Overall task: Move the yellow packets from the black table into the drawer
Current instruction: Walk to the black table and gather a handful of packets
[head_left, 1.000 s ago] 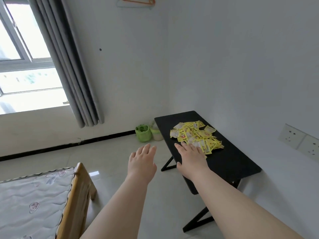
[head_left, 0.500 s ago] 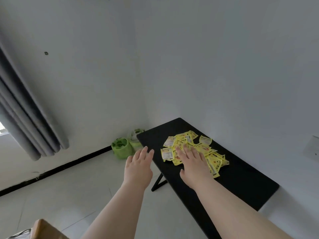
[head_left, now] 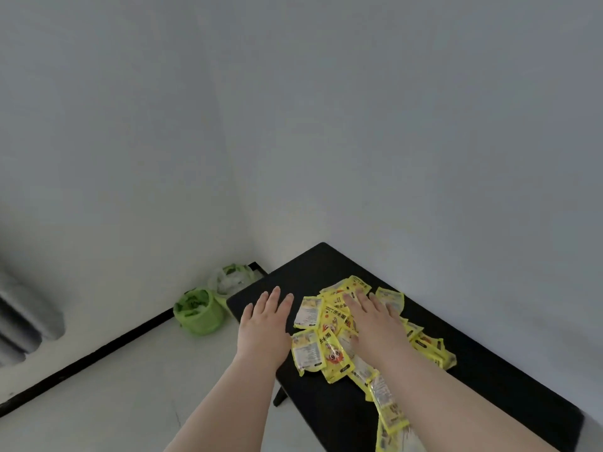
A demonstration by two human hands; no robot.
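A heap of yellow packets (head_left: 329, 349) lies spread over the middle of the black table (head_left: 509, 396), which stands against the white wall. My right hand (head_left: 375, 324) rests flat on top of the heap, fingers spread, holding nothing. My left hand (head_left: 264, 324) hovers open over the table's left edge, just left of the packets. A strip of packets (head_left: 386, 409) trails toward me beside my right forearm. No drawer is in view.
Two green bags (head_left: 199, 313) sit on the pale floor in the room's corner, left of the table. A grey curtain (head_left: 23, 318) hangs at the far left. A black skirting strip runs along the left wall's foot.
Both hands have moved forward to the table. My right hand now lies on the packets and my left has reached the table's edge. The view has swung right and closer.
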